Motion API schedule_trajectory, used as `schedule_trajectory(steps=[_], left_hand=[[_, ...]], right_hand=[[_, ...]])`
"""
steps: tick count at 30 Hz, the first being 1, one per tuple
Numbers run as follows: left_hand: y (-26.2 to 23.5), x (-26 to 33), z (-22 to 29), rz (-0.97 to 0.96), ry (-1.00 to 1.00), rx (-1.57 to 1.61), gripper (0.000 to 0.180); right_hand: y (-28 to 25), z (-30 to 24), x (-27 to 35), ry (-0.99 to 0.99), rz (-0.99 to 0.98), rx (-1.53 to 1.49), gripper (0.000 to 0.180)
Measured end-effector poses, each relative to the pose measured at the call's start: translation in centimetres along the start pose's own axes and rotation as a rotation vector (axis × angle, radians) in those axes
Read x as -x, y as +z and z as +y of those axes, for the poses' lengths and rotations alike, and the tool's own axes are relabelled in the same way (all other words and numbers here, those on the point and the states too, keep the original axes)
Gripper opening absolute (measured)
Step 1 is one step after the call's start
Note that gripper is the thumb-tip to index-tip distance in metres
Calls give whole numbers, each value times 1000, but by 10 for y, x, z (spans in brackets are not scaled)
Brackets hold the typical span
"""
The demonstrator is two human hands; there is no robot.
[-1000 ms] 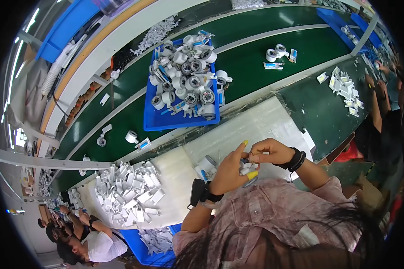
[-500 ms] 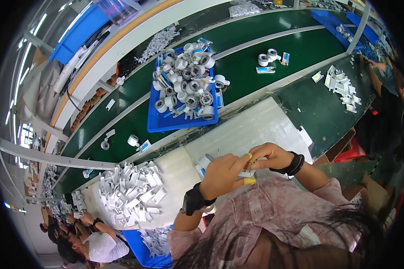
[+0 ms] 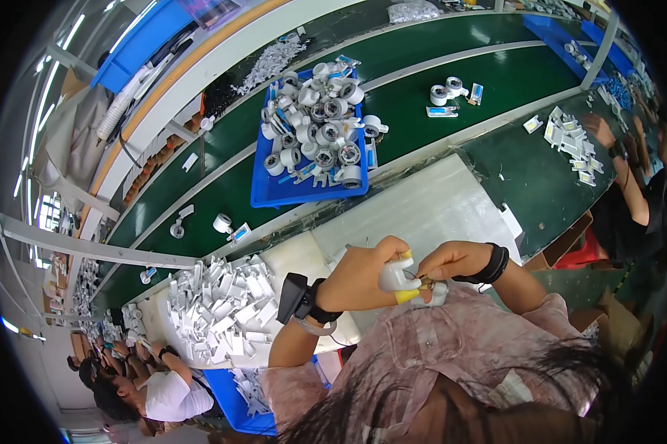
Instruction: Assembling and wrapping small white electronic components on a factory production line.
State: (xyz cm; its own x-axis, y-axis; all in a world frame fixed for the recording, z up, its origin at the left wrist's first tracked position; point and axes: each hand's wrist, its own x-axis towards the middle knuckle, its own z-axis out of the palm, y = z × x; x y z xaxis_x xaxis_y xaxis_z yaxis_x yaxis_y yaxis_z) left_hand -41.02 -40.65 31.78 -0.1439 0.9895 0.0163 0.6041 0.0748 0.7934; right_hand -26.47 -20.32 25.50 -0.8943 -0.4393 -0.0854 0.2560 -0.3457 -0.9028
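Left hand (image 3: 363,277) gripped small white part (image 3: 394,277) close to chest, fingers curled round it, steadying it for work. Right hand (image 3: 452,260) pinched fine wire end at part. Pile of white pieces (image 3: 222,307) lay within left reach; blue tray (image 3: 311,189) of rolls beyond.

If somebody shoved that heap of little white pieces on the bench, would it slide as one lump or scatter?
The white pieces would probably scatter: they lie loose, criss-crossed. They look small and thin, so likely light. On the pale mat, some might slide.
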Motion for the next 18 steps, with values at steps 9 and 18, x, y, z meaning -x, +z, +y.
schedule_trajectory(steps=[9,18], left_hand=[[61,-4,-46,502,-25,533,40],[84,-13,-42,546,-257,1060,40]], right_hand=[[17,8,-13,-395,803,1019,11],[16,13,-21,-618,914,1147,15]])
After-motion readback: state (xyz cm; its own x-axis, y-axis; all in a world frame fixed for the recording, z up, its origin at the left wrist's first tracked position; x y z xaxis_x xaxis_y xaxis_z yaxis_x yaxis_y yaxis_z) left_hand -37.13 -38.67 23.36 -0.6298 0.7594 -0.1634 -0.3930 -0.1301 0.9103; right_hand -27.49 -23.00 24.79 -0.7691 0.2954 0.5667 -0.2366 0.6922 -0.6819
